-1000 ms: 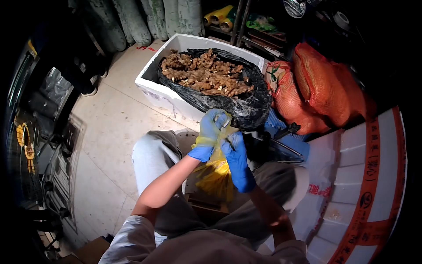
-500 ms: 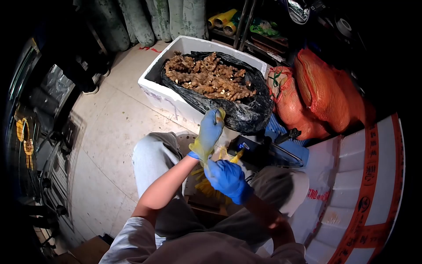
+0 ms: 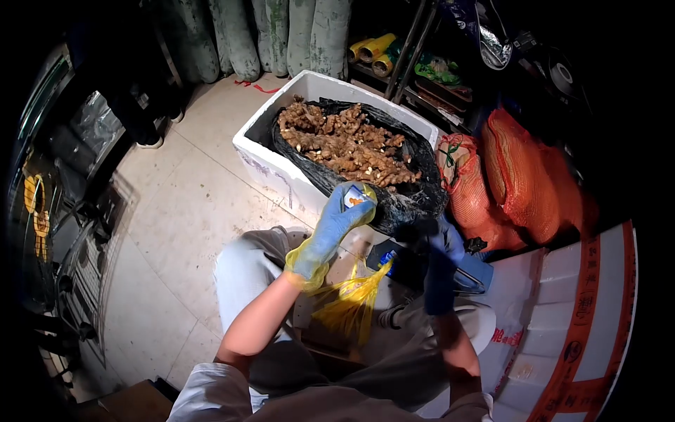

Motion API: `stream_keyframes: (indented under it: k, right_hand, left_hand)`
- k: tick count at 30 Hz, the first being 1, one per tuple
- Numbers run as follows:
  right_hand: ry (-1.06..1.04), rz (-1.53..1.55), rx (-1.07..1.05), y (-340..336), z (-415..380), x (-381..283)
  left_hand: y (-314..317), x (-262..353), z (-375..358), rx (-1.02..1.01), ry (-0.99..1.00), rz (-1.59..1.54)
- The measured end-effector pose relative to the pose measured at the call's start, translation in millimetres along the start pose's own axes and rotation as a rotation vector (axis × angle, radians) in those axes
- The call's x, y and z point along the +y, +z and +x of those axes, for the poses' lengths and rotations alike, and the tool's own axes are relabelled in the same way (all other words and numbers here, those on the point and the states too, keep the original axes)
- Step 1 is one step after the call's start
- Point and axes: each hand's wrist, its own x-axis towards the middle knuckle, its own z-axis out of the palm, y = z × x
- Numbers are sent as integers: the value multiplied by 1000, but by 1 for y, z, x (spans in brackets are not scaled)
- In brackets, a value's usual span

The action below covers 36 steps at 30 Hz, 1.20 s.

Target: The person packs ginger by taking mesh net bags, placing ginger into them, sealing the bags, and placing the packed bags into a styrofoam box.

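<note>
My left hand (image 3: 341, 214) wears a blue glove under a loose, see-through yellow covering with a baggy cuff. It is just in front of the white foam box (image 3: 264, 165), fingers curled around a small white piece with an orange mark (image 3: 355, 199). In the box, a black plastic bag (image 3: 330, 172) lies folded open around knobbly brown ginger (image 3: 348, 141). My right hand (image 3: 437, 260), in a blue glove, is in shadow beside the black bag; its fingers are too dark to make out. Crumpled yellow plastic (image 3: 355, 302) lies between my knees.
Orange mesh sacks (image 3: 524, 179) stand right of the box. White foam boxes with red tape (image 3: 562, 323) rise at my right. Long pale-green gourds (image 3: 235, 39) stand behind, and a rack with yellow rolls (image 3: 376, 49). Another person's legs (image 3: 144, 126) are at left.
My right hand has left the yellow cuff on my left wrist and moved right, into shadow. The left hand has turned, bringing the white and orange piece into clearer view.
</note>
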Motion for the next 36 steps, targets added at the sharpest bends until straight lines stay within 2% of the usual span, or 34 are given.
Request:
stream_keyframes:
  k: [1,3,4,6,8,9,10,11,12,14,15,17,20,24,26,28,30,32,36]
  right_hand:
    - [18,-88,-95,-3,20,-1]
    - [-175,-255,-227,4,71,15]
    - [-24,-234,-268,15,88,9]
    - [133,-236,-340,40,132,22]
    - [77,-515,-438,67,174,42]
    - [73,-509,-452,83,196,54]
    - [-1,-661,-563,101,217,67]
    - [-80,-811,-672,119,236,79]
    - [-86,-799,-682,139,251,91]
    - [-272,-967,-782,184,274,115]
    - [-276,-955,-792,205,283,127]
    - [-423,-1063,-756,242,294,147]
    - [-497,-1145,-687,284,299,168]
    - [-531,-1264,-752,315,310,199]
    - [-512,-1271,-772,325,321,217]
    - [-317,-1297,-734,331,328,229]
    - [-334,-1326,-765,329,334,230]
    - [-369,-1393,-903,324,335,211]
    - [-369,-1439,-909,323,326,201]
  left_hand:
    - [0,10,0,23,35,-44]
    - [8,38,-5,89,50,-191]
    - [7,44,-4,91,56,-199]
    - [2,50,0,194,49,-248]
    - [-8,50,9,238,62,-309]
    - [-13,49,11,319,55,-329]
    - [-18,49,14,400,49,-347]
    - [-22,48,15,377,88,-440]
    - [-23,50,17,386,98,-430]
    - [-22,59,16,570,41,-379]
    - [-22,61,16,581,47,-371]
    - [-23,64,17,643,74,-302]
    - [-26,66,20,633,21,-327]
    - [-38,66,21,656,16,-279]
    - [-38,66,21,708,15,-209]
    - [-39,66,20,714,20,-215]
    - [-40,64,17,662,1,-255]
    - [-41,67,15,654,4,-261]
    - [-38,75,12,684,-17,-257]
